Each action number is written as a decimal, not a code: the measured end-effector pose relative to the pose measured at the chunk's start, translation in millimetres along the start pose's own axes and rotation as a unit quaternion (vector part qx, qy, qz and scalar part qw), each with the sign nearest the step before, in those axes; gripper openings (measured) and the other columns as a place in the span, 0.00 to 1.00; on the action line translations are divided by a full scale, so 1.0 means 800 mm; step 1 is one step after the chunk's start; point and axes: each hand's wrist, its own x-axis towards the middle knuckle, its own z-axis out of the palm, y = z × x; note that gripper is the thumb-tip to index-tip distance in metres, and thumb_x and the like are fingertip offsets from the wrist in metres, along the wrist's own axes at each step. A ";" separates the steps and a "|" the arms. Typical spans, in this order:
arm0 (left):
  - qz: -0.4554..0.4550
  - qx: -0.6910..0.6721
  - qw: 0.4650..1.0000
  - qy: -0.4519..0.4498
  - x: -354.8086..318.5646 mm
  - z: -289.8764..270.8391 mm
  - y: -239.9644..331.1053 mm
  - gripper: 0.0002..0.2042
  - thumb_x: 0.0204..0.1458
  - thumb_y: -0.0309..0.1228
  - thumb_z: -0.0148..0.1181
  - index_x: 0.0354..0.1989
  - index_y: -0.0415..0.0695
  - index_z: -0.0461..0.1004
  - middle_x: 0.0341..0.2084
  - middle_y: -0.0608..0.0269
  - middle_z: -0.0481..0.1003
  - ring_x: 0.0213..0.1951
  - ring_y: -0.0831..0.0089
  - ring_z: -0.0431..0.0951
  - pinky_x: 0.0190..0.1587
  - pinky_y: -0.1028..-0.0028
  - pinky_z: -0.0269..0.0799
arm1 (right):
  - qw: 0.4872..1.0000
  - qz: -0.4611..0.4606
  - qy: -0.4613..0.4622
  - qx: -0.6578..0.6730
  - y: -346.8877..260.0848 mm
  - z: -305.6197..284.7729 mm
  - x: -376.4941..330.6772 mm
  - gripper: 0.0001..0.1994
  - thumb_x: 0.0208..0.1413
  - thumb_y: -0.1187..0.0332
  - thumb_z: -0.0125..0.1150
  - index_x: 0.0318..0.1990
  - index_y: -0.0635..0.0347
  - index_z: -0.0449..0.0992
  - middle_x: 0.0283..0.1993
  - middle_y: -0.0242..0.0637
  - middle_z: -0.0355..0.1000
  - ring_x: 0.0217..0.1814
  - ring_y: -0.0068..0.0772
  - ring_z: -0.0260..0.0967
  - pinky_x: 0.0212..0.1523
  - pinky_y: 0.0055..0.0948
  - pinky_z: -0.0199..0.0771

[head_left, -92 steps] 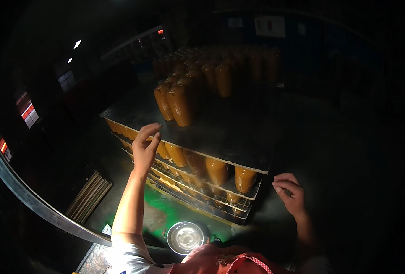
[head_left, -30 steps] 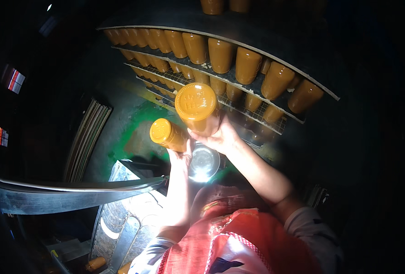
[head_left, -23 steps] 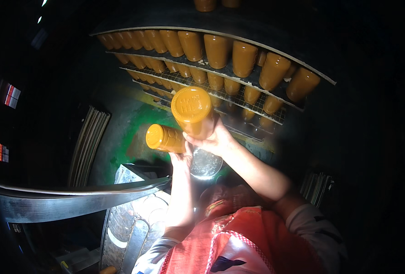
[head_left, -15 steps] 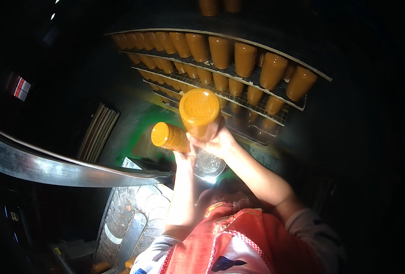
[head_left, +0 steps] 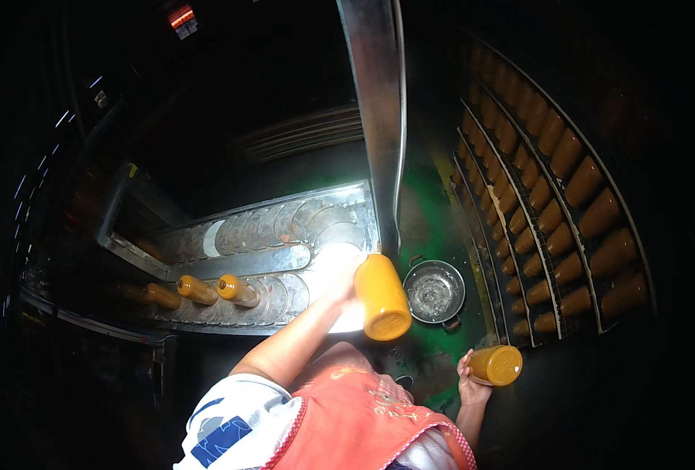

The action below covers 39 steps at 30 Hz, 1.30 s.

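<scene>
My left hand (head_left: 346, 283), washed out by bright light, is closed on a glossy orange bottle (head_left: 384, 301) beside the conveyor's rounded end. That bottle is tilted, with its flat base towards me; its other end is hidden by glare and my hand. Lower right, my right hand (head_left: 470, 385) grips a second orange bottle (head_left: 494, 366), base turned outward to the right. Several more orange bottles (head_left: 238, 290) stand on the near lane of the plated conveyor (head_left: 277, 298) at left.
A tall shelf rack (head_left: 552, 270) filled with orange bottles stands at right. A two-handled metal pan (head_left: 435, 291) rests on the green-stained floor between rack and conveyor. A curved metal beam (head_left: 377, 102) rises past the conveyor's end. Dark stacked boards (head_left: 308, 129) lie farther back.
My view has swung left from the rack to the conveyor. The two bottles, close together before, are now apart, the right one out to the lower right. Both hands still hold them.
</scene>
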 end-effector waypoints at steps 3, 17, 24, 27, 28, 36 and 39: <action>0.207 0.190 0.957 0.076 -0.057 -0.043 0.105 0.19 0.62 0.40 0.59 0.54 0.39 0.75 0.46 0.58 0.79 0.46 0.70 0.79 0.48 0.70 0.77 | 0.998 -0.024 0.057 0.018 0.010 -0.069 -0.052 0.32 0.56 0.49 0.63 0.64 0.56 0.67 0.69 0.49 0.61 0.70 0.60 0.55 0.58 0.62 0.72; 0.439 0.581 0.612 0.308 0.090 -0.356 0.384 0.14 0.45 0.31 0.71 0.42 0.50 0.85 0.53 0.65 0.74 0.56 0.62 0.73 0.58 0.67 0.70 | 0.605 -0.334 -0.012 -0.723 0.436 0.074 0.316 0.24 0.59 0.70 0.58 0.64 0.61 0.68 0.55 0.36 0.71 0.54 0.32 0.71 0.58 0.30 0.70; 0.417 0.598 0.624 0.281 0.068 -0.400 0.421 0.10 0.50 0.29 0.67 0.42 0.49 0.85 0.59 0.58 0.71 0.58 0.57 0.71 0.61 0.66 0.68 | 0.197 -0.307 -0.197 -0.910 0.623 0.009 0.576 0.22 0.43 0.68 0.74 0.50 0.44 0.83 0.63 0.47 0.61 0.64 0.50 0.59 0.67 0.41 0.60; 0.446 0.595 0.588 0.318 0.029 -0.407 0.424 0.12 0.52 0.28 0.64 0.45 0.49 0.84 0.64 0.53 0.68 0.59 0.55 0.70 0.63 0.65 0.64 | 0.138 -0.248 -0.222 -0.933 0.654 -0.039 0.640 0.20 0.45 0.65 0.72 0.50 0.42 0.83 0.66 0.49 0.59 0.66 0.57 0.55 0.68 0.44 0.59; 0.450 0.577 0.599 0.325 0.006 -0.396 0.422 0.12 0.53 0.28 0.64 0.45 0.49 0.84 0.63 0.54 0.69 0.59 0.56 0.70 0.63 0.65 0.64 | 0.114 -0.241 -0.232 -0.935 0.655 -0.056 0.659 0.20 0.46 0.64 0.71 0.50 0.42 0.83 0.67 0.50 0.58 0.67 0.58 0.55 0.68 0.45 0.59; 0.424 0.310 0.818 0.236 -0.085 -0.242 0.291 0.09 0.59 0.18 0.54 0.45 0.36 0.79 0.50 0.60 0.73 0.44 0.76 0.74 0.37 0.77 0.77 | 0.228 -0.115 -0.254 -0.933 0.633 -0.028 0.607 0.16 0.61 0.60 0.61 0.56 0.40 0.80 0.71 0.54 0.59 0.68 0.58 0.60 0.69 0.43 0.60; 0.343 0.227 0.898 0.157 -0.061 -0.175 0.211 0.07 0.58 0.18 0.55 0.43 0.37 0.76 0.42 0.63 0.74 0.40 0.79 0.75 0.36 0.79 0.77 | 0.360 -0.055 -0.340 -0.867 0.558 0.033 0.500 0.15 0.66 0.63 0.56 0.56 0.53 0.79 0.62 0.43 0.70 0.62 0.38 0.69 0.60 0.32 0.70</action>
